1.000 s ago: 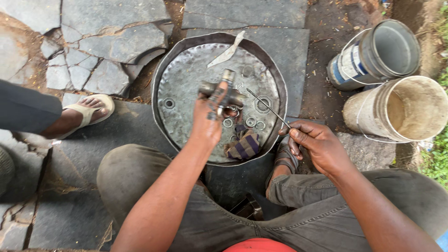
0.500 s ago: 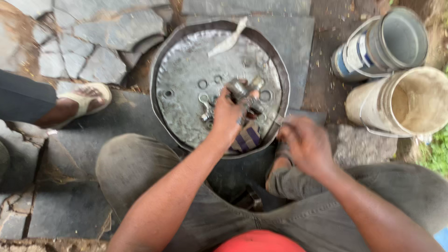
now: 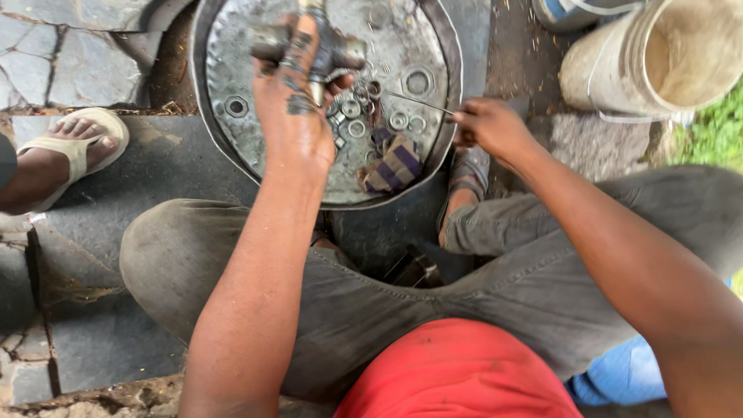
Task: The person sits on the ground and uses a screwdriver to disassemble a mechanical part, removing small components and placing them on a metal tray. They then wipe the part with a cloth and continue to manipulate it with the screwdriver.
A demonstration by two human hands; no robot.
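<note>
Stone paving carries a round metal pan (image 3: 232, 147) holding loose nuts and washers (image 3: 357, 128) and a striped rag (image 3: 395, 164) (the rag lies near its lower rim). Over the pan, the left hand (image 3: 298, 108) grips a greasy cross-shaped metal joint (image 3: 313, 48), fingers wrapped around it. Beside it, the right hand (image 3: 489, 128) pinches a thin wire (image 3: 418, 101). Two buckets (image 3: 658, 58) stand well apart at the upper right.

Greasy grey metal cross joint (image 3: 325, 48) at top centre, held upright, thin wire (image 3: 418, 103) slanting right of it
</note>
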